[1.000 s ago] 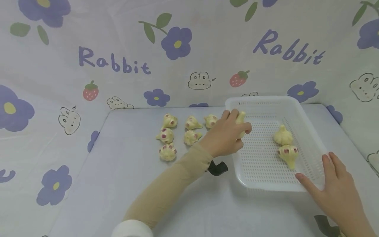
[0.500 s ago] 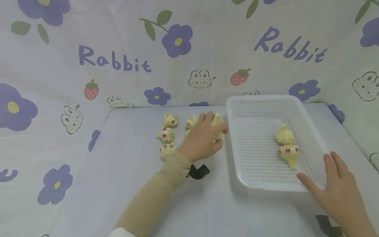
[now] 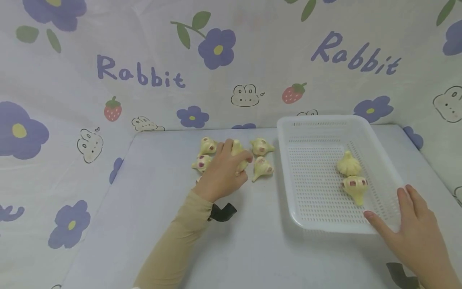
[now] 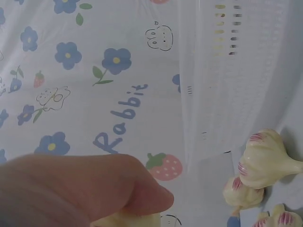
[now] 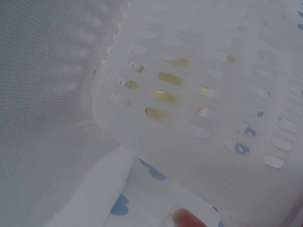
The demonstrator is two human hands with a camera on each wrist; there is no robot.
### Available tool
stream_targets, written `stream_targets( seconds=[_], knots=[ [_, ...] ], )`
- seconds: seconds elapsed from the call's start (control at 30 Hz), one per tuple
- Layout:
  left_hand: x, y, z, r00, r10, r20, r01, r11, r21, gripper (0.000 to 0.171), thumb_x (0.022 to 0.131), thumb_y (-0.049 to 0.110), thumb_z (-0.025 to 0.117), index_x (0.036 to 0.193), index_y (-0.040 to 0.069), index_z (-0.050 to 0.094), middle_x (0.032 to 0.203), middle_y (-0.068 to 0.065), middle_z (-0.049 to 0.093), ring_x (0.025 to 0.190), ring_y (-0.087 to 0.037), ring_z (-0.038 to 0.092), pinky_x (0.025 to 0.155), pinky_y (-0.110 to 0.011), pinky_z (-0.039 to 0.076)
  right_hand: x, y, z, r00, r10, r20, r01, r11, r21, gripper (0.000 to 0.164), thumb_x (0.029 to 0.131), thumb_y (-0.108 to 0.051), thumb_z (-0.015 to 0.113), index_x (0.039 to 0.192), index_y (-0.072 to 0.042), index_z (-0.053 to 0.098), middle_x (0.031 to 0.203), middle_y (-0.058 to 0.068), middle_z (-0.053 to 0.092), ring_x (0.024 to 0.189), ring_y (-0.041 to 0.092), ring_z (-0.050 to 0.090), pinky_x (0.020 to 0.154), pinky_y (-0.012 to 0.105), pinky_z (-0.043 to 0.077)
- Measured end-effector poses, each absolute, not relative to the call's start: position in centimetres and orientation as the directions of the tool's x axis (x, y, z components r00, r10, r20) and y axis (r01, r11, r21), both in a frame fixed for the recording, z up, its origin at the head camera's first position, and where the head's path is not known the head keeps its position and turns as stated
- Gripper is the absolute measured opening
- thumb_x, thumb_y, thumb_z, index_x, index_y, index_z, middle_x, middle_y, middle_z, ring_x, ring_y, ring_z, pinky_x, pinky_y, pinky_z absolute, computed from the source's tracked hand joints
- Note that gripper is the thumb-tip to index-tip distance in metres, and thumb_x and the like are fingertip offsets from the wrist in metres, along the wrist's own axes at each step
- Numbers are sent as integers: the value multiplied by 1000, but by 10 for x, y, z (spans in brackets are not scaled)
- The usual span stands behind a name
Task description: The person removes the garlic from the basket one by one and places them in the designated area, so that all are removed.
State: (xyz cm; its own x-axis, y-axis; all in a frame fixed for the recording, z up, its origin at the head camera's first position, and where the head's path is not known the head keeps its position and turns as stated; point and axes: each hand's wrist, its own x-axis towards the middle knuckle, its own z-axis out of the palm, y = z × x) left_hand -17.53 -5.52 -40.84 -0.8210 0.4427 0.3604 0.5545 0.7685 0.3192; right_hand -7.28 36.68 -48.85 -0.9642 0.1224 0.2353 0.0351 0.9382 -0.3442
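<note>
My left hand point(image 3: 227, 172) grips a garlic bulb point(image 3: 237, 149), stem up, above the middle of the bulbs on the table. A pale edge of this bulb point(image 4: 132, 220) shows under the thumb in the left wrist view. To its right lie two more bulbs, one behind point(image 3: 262, 147) and one in front point(image 3: 263, 167); on its left others are partly covered by the hand. My right hand point(image 3: 415, 228) rests with spread, nearly straight fingers at the front right corner of a white plastic basket point(image 3: 294, 208). In the basket are two bulbs, one paler point(image 3: 349, 164) and one purple-marked point(image 3: 355, 188).
The perforated basket stands on the right of the pale table point(image 3: 260, 249), close by the right-hand garlic bulbs. Behind the table hangs a cloth point(image 3: 144, 40) printed with flowers and rabbits. A black strap point(image 3: 222, 212) sticks out at the left wrist.
My left hand has carried the garlic bulb leftward from the basket's left rim to over the middle bulbs, uncovering the two on the right. The right hand has stayed at the basket corner.
</note>
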Motion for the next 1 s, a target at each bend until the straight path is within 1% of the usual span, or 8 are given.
stream_targets(
  seconds=[0.27,0.37,0.47,0.5,0.57,0.73,0.9,1.0],
  knots=[
    [-175,-61,-428,-826,426,368,541,782,309,29,82,6,73,108,19,70,115,-17,53,100,-34,48,78,-42,47,-72,367,-487,-961,116,252,23,938,-347,112,93,-59,68,159,14,15,163,41,13,130,71,32,104,84,28],
    [-175,-61,-438,-849,421,318,515,795,322,30,84,8,74,111,20,69,124,-18,51,104,-34,47,77,-40,49,-73,366,-487,-964,125,233,38,938,-345,112,94,-60,67,159,14,13,164,41,11,132,70,30,104,84,27],
    [-176,-61,-449,-868,424,258,491,807,328,31,85,11,73,114,21,68,137,-21,47,109,-35,47,78,-40,51,-73,366,-486,-967,128,222,45,937,-347,112,94,-61,66,159,13,13,164,40,10,131,69,30,104,84,27],
    [-176,-60,-452,-871,426,244,487,810,328,31,86,11,73,115,21,68,139,-22,46,110,-36,47,77,-41,52,-73,366,-486,-968,130,215,49,936,-348,112,94,-61,65,160,13,12,165,40,9,132,69,29,105,84,26],
    [-177,-60,-459,-874,428,227,483,812,327,31,86,11,72,115,20,68,137,-22,47,109,-36,47,77,-41,52,-73,366,-486,-968,130,212,50,937,-347,112,94,-61,65,160,13,11,165,40,8,132,69,29,105,84,26],
    [-179,-61,-476,-878,429,214,478,819,319,30,85,12,73,113,19,68,123,-17,50,104,-34,47,78,-40,49,-74,366,-487,-967,126,221,43,937,-345,112,94,-61,66,160,13,12,164,40,9,132,69,29,104,84,27],
    [-180,-62,-488,-862,450,234,505,804,314,31,81,9,73,111,17,67,120,-19,50,101,-34,46,75,-38,47,-74,367,-488,-961,116,252,25,940,-340,112,93,-60,68,159,14,15,163,42,13,130,71,32,102,84,29],
    [-182,-62,-494,-856,454,247,513,799,314,31,80,9,73,109,17,67,119,-20,51,100,-34,46,73,-37,46,-73,367,-487,-962,122,243,35,942,-333,113,93,-61,67,159,14,14,163,42,12,131,71,31,102,84,29]
  ],
)
